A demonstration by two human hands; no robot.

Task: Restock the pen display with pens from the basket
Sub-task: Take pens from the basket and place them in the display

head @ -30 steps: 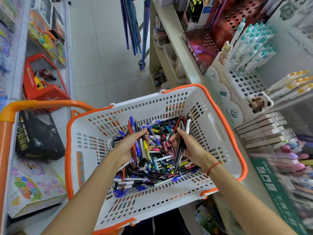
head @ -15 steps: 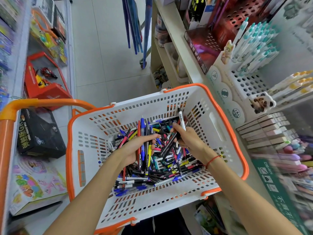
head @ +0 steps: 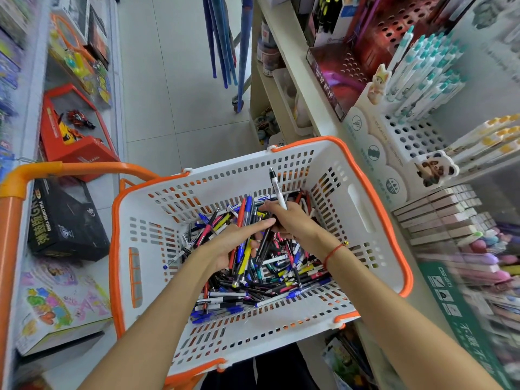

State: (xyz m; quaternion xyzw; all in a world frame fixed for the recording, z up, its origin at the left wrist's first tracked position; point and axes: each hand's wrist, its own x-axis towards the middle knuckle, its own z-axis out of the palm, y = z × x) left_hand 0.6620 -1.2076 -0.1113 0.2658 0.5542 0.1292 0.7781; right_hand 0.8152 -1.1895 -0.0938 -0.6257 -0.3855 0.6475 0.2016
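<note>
Early in the job, by the look of it. Basket (head: 363,218) white with orange rim, held low in front of the shelf (head: 318,114), its floor heaped with a loose tangle of pens (head: 270,274) in blue, black, red and yellow, so most of the stock apparently not yet moved. Both hands down inside the basket, touching or nearly touching over the heap. Right hand (head: 292,223) curled round a white pen (head: 277,190), its dark tip standing up above the knuckles toward the basket's far wall; possibly more dark pens gripped underneath, too crowded to tell. Left hand (head: 239,243) palm-up under a small bunch of pens, fingers stretched toward the right hand, thumb folded over the barrels, so holding rather than resting. Pen display (head: 405,136) up on the shelf to the right, white and pierced with holes: back rows filled with teal-capped pens (head: 425,68), front rows of holes bare, hence plenty of room to fill. Beside it a row of yellow-capped pens (head: 495,139) lying on their own rack, and a dark red holed display (head: 346,68) further along, mostly bare as well. Nothing from the basket visibly placed in those front holes. Remaining, as a judgement: sort out a matching handful, lift it clear of the heap, carry it right and up to the shelf, drop pens one by one into the free holes, then back for more many times over.
</note>
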